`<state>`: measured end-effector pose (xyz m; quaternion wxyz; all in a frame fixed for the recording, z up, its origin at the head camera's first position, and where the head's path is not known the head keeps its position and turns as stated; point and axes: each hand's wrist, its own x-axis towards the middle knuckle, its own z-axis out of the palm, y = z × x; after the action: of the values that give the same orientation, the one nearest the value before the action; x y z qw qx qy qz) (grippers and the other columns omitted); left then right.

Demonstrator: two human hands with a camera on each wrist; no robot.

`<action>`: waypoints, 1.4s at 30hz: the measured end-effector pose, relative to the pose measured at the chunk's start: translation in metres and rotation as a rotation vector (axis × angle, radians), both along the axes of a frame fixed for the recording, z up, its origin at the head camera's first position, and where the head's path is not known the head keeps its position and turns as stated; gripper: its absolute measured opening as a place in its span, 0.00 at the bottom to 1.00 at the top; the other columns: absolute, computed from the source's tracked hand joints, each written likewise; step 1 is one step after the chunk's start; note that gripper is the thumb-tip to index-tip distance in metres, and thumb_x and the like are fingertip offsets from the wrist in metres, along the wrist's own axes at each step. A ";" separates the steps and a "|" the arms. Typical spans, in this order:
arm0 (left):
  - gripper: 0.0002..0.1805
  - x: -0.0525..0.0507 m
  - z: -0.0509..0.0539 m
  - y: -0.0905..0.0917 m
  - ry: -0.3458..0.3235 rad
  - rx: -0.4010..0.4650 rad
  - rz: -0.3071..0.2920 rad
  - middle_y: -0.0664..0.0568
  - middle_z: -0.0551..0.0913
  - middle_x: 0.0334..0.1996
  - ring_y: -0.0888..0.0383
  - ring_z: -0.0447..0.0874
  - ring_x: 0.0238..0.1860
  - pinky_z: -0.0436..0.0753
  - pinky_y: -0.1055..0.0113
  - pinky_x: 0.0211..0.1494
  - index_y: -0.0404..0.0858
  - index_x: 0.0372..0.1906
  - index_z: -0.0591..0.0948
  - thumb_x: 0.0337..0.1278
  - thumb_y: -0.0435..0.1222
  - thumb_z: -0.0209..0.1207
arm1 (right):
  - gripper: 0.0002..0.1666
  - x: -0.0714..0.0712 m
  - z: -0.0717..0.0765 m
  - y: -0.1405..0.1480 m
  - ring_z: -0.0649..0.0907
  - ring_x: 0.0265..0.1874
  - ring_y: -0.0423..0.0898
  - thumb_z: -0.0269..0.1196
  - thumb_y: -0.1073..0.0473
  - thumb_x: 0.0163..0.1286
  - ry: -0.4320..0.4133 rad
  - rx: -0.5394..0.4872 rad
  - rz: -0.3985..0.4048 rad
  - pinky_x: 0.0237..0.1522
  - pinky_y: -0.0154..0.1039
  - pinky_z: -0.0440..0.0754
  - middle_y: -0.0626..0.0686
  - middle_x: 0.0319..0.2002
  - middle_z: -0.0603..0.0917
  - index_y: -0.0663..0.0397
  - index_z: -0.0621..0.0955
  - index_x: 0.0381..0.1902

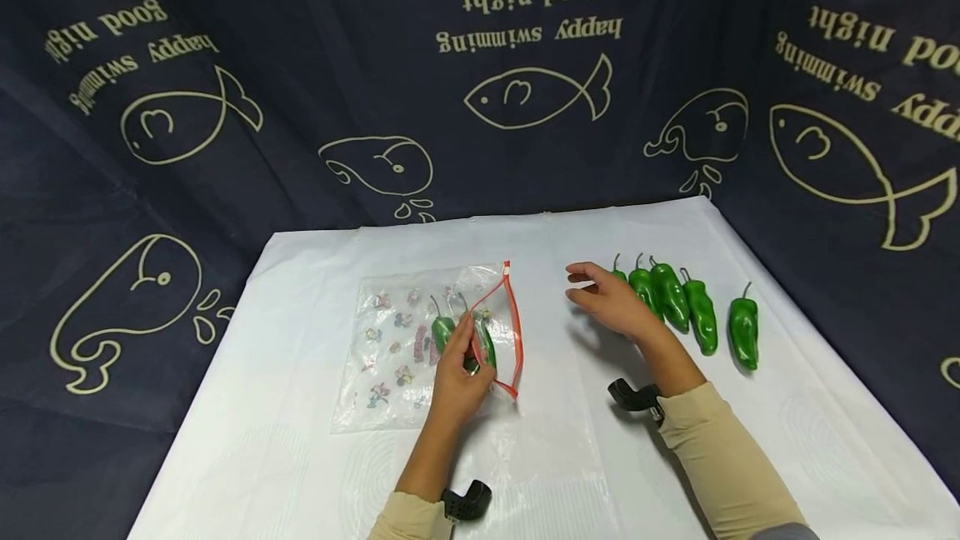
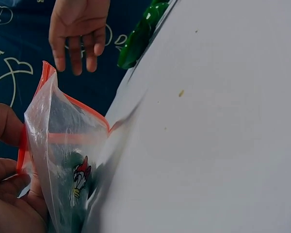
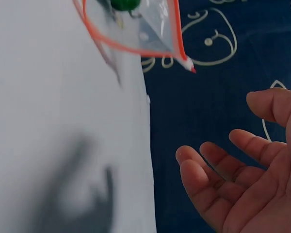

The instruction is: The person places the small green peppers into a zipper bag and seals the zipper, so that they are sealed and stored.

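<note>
A clear zip bag (image 1: 386,377) with cartoon prints and a red zip edge lies on the table, its mouth parted toward the right. My left hand (image 1: 461,377) pinches the near side of that mouth between thumb and fingers; the left wrist view shows the red strip in its grip (image 2: 9,179). Inside the bag are green peppers (image 1: 442,330), partly hidden by the hand and the film. My right hand (image 1: 611,302) hovers right of the bag, fingers loosely bent with nothing in them, as the right wrist view confirms. It partly covers the nearest loose green peppers (image 1: 670,297).
Several loose peppers lie in a row at the right of the white-covered table (image 1: 547,457). One pepper (image 1: 744,332) sits a little apart at the row's right end. A dark printed curtain (image 1: 540,157) hangs behind and along both sides.
</note>
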<state>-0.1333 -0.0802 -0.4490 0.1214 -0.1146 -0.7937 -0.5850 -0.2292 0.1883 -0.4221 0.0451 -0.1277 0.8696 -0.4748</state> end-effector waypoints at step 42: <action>0.43 -0.019 -0.042 -0.005 0.026 -0.027 0.032 0.41 0.65 0.73 0.48 0.63 0.71 0.66 0.67 0.67 0.29 0.72 0.66 0.40 0.25 0.55 | 0.38 -0.016 -0.013 0.056 0.72 0.59 0.73 0.64 0.54 0.68 0.131 0.618 -0.038 0.55 0.67 0.71 0.77 0.64 0.68 0.68 0.67 0.69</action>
<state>-0.1522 -0.0853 -0.4914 0.1394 -0.1109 -0.8016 -0.5707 -0.2448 0.2442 -0.4351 0.0168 -0.1221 0.9760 -0.1794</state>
